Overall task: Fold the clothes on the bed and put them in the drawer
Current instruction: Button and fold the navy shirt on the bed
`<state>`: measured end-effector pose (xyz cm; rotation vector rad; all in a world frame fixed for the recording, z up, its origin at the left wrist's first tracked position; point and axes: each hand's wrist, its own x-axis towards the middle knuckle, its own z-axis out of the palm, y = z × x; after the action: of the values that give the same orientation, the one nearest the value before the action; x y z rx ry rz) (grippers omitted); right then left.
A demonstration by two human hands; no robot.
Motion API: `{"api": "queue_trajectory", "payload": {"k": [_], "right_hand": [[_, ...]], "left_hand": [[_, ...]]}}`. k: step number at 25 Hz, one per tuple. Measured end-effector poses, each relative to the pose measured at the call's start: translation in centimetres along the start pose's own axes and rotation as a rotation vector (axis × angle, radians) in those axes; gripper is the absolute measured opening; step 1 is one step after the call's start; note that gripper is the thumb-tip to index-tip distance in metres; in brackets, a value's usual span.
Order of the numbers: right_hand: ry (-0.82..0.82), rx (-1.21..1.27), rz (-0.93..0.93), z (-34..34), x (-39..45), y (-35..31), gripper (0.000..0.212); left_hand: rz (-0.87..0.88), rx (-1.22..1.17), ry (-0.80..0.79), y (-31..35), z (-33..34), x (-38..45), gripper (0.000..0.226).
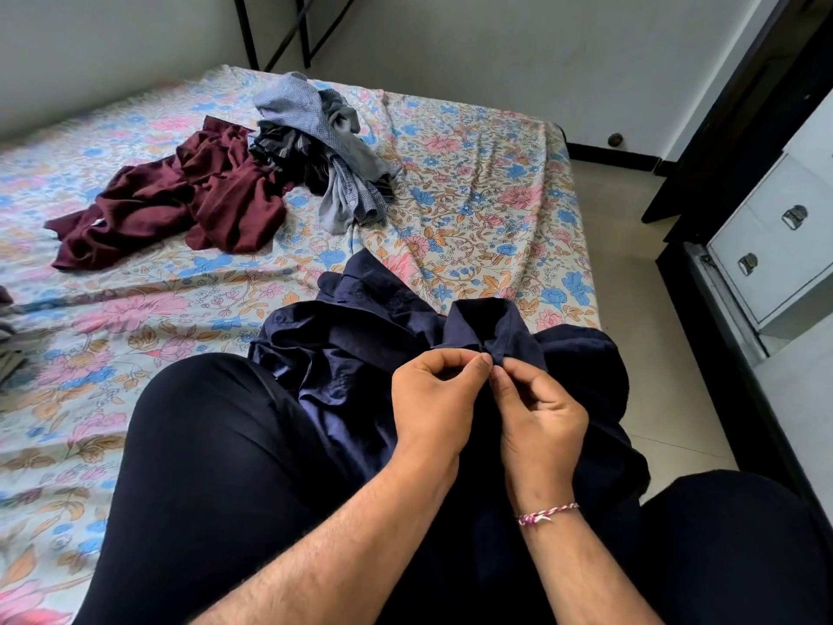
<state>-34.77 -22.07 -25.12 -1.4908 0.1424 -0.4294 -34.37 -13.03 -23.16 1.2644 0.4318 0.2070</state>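
A navy blue collared shirt [360, 336] lies crumpled across my lap and the bed's near edge. My left hand [432, 399] and my right hand [541, 412] meet just below its collar [487, 327], each pinching the front placket between thumb and fingertips. A maroon garment [180, 205] lies spread on the flowered bedsheet [473, 182] farther back. Beside it sits a heap of grey and light blue patterned clothes [315, 142]. White drawers with metal handles [775, 236] stand at the right.
My legs in black trousers [216, 466] fill the lower frame. A strip of tiled floor [631, 309] runs between bed and drawers. Dark furniture [743, 106] stands by the right wall. More cloth [9, 345] shows at the left edge.
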Motion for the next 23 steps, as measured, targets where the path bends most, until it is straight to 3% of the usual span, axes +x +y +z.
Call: {"api": "queue_trajectory", "payload": {"k": [7,13,18,20,23], "right_hand": [[-0.043,-0.028,-0.084,-0.1,0.3,0.3,0.023],[-0.118,-0.260,-0.282,-0.5,0.4,1.5,0.020],[-0.170,-0.453,-0.505,-0.9,0.8,2.1,0.022],[-0.197,-0.517,-0.510,-1.0,1.0,2.3,0.023],[-0.171,-0.523,-0.420,-0.7,1.1,2.3,0.018]], "left_hand": [[-0.017,0.018,-0.024,-0.2,-0.1,0.3,0.008],[-0.072,0.031,-0.028,0.0,-0.6,0.6,0.011],[0.024,0.263,-0.051,-0.5,-1.5,1.9,0.010],[0.075,0.398,-0.050,-0.7,-1.4,2.0,0.012],[0.043,0.380,-0.051,-0.6,-1.2,1.6,0.012]]}}
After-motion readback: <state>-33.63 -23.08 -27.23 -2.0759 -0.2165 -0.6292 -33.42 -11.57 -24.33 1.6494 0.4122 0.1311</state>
